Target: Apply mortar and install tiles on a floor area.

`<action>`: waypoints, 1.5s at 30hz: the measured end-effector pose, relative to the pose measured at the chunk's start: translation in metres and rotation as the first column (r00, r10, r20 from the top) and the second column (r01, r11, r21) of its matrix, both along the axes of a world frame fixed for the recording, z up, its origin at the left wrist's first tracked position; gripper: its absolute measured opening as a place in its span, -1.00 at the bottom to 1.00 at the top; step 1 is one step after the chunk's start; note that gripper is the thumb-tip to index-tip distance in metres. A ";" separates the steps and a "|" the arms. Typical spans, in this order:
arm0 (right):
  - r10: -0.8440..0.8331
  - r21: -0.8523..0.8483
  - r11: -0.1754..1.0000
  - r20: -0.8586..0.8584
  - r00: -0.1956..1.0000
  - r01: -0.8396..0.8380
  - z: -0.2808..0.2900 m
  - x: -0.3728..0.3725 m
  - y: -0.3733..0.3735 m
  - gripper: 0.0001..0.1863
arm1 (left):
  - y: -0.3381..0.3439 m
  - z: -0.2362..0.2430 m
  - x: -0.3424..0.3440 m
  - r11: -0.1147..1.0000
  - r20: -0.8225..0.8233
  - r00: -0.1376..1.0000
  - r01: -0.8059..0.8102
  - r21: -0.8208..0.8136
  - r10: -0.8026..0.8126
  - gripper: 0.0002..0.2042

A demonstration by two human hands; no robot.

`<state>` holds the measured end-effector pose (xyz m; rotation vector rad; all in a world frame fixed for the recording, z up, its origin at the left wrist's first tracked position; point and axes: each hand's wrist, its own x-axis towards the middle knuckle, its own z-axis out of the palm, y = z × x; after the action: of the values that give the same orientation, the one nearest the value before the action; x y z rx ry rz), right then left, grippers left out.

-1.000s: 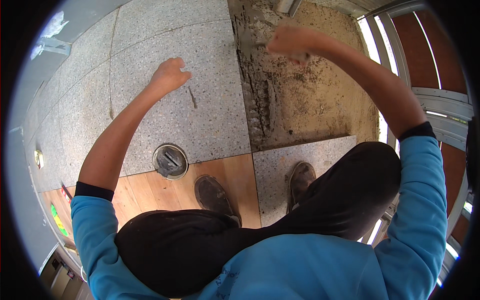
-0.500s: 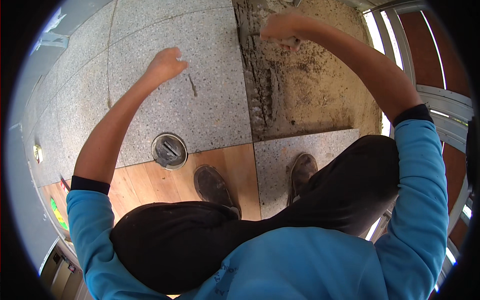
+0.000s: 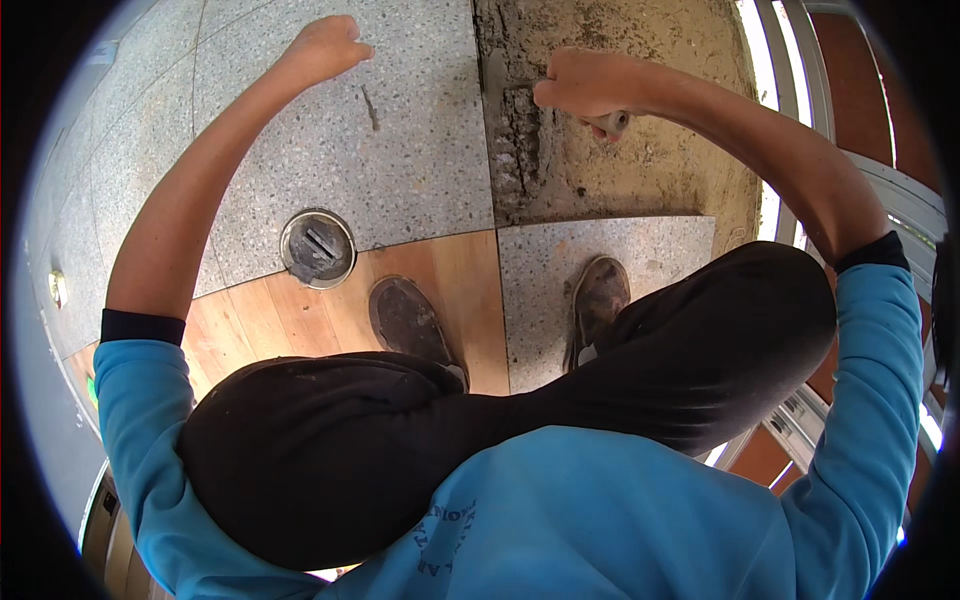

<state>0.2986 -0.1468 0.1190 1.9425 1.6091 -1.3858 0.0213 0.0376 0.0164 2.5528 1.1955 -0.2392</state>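
Observation:
My left hand is curled into a fist over the grey speckled floor tile, and nothing shows sticking out of it. Over the bare, unfinished strip of floor at the right, my right hand is wrapped around a round, pale handle. Only the handle's end shows below the fingers; the rest of the tool is hidden under the hand. Dark, wet-looking mortar lies along the tile's edge, near that hand. A small dark smear marks the tile close to my left hand.
A round metal drain cover sits beside wood-look flooring. My shoes rest on that flooring and on a smaller speckled tile. Metal framing with brown panels runs along the right; a grey wall stands at the left.
My right hand has drawn back toward me along the bare strip, and the handle's end now shows more. The floor sits higher in view; my left hand stays over nearly the same tile area.

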 end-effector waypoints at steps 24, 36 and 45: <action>0.230 -0.203 0.954 0.020 0.973 -0.221 0.007 -0.020 -0.099 -0.61 | 0.000 0.013 0.000 0.999 0.093 0.996 -0.010 0.046 0.006 -0.51; 0.166 -0.305 0.937 -0.038 0.985 -0.169 0.018 0.011 -0.099 -0.67 | -0.009 0.012 -0.005 0.998 0.073 0.997 0.018 0.058 -0.022 -0.52; -0.133 0.030 0.991 -0.018 0.991 0.134 0.010 0.069 -0.150 -0.69 | 0.001 -0.016 -0.028 1.000 0.029 1.000 0.004 0.021 -0.004 -0.44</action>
<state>0.3680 -0.2969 0.1289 2.0965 1.5410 -1.4369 -0.0072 0.0386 0.0002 2.5681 1.1888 -0.1905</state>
